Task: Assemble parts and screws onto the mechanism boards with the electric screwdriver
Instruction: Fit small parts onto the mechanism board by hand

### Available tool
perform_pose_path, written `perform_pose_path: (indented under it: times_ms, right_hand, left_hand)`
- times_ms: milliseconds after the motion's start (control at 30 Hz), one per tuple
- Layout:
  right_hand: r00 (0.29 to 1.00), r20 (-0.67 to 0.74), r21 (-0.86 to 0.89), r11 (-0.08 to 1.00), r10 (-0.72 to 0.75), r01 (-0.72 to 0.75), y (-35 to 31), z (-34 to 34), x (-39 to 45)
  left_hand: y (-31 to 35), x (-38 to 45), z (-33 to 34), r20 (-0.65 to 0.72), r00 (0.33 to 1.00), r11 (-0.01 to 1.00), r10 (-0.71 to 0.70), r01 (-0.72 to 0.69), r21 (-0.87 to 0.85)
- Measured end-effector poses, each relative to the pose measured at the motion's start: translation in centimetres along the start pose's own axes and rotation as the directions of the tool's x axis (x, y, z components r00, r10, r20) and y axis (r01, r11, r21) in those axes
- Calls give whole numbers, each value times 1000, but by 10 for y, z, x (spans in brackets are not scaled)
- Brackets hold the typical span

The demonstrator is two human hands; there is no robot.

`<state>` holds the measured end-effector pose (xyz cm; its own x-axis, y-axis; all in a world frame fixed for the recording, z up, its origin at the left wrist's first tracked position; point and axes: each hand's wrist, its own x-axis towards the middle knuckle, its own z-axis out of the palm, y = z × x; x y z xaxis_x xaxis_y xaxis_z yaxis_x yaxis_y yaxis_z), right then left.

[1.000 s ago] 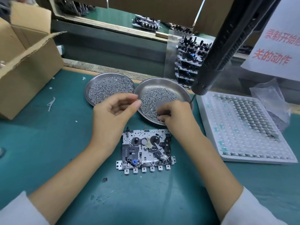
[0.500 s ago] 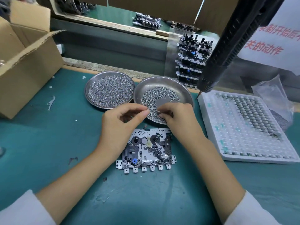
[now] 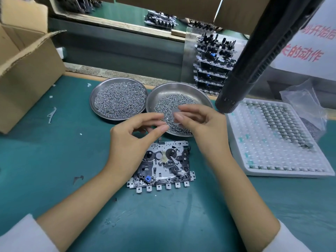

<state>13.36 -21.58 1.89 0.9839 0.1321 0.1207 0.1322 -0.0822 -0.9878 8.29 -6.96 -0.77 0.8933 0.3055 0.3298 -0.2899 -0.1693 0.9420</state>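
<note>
The mechanism board (image 3: 164, 166), a metal plate with black gears and a blue clip, lies flat on the green mat between my forearms. My left hand (image 3: 131, 142) hovers over its left end, thumb and fingers curved, tips a little apart. My right hand (image 3: 201, 124) is blurred above the near rim of the right screw dish (image 3: 181, 89), fingertips drawn together; anything between them is too small to see. The left screw dish (image 3: 118, 100) is heaped with screws. The black electric screwdriver (image 3: 254, 59) hangs at the upper right, untouched.
A white tray (image 3: 269, 148) of small metal parts lies at the right, with a plastic bag (image 3: 307, 102) behind it. An open cardboard box (image 3: 27, 75) stands at the left. Stacked boards (image 3: 212, 64) sit behind the dishes.
My right hand has lifted slightly off the screws in the right dish. My left hand has come lower and closer to the right hand, over the board's left end.
</note>
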Motion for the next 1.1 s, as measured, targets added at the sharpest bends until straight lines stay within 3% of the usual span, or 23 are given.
perform_pose_path:
  times_ms: [100, 300, 833, 1100]
  right_hand:
    - [995, 62, 222, 971, 76, -88, -4, 6, -7]
    - [990, 87, 351, 926, 113, -137, -8, 12, -12]
    - [997, 67, 287, 956, 49, -66, -8, 14, -15]
    - [990, 129, 240, 966, 60, -90, -8, 11, -14]
  left_hand:
    - [1, -1, 0, -14, 999, 999, 33, -33, 0]
    - [1, -1, 0, -40, 998, 999, 52, -52, -7]
    - [-2, 0, 0, -58, 994, 995, 96, -96, -5]
    - [-5, 1, 0, -56, 990, 992, 128, -128, 2]
